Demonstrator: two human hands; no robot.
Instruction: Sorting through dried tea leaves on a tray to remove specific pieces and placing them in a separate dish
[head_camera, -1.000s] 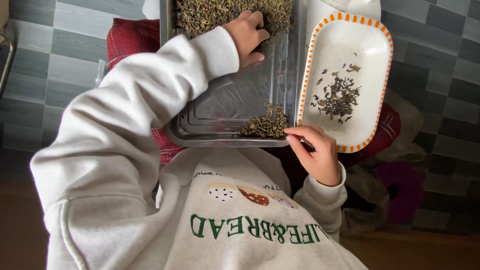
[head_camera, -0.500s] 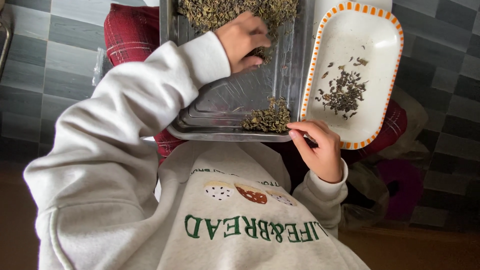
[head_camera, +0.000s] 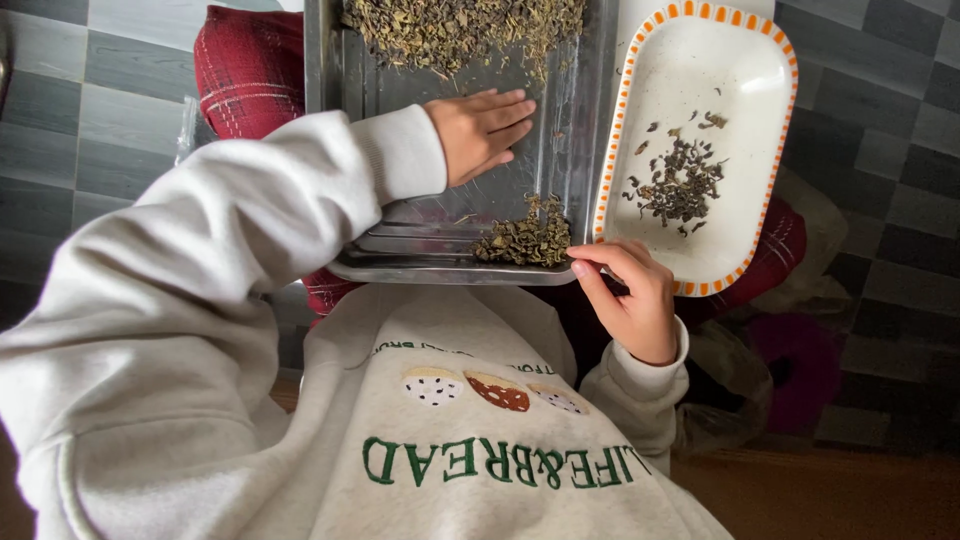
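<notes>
A metal tray rests on my lap. A heap of dried green leaves fills its far end, and a small pile of leaves lies at its near right corner. My left hand lies flat on the tray's bare middle, palm down, fingers straight and pointing right, holding nothing. To the right stands a white oval plate with an orange rim bearing a scatter of darker leaves and stems. My right hand grips the plate's near left rim, its thumb beside the small pile.
A red checked cloth lies under the tray at the left. Grey tiled floor surrounds my lap. A purple object and crumpled material sit at the lower right. My grey sweatshirt fills the foreground.
My left hand has left the far heap of leaves, come back to the tray's middle, and flattened out. My right hand has stayed at the plate's rim.
</notes>
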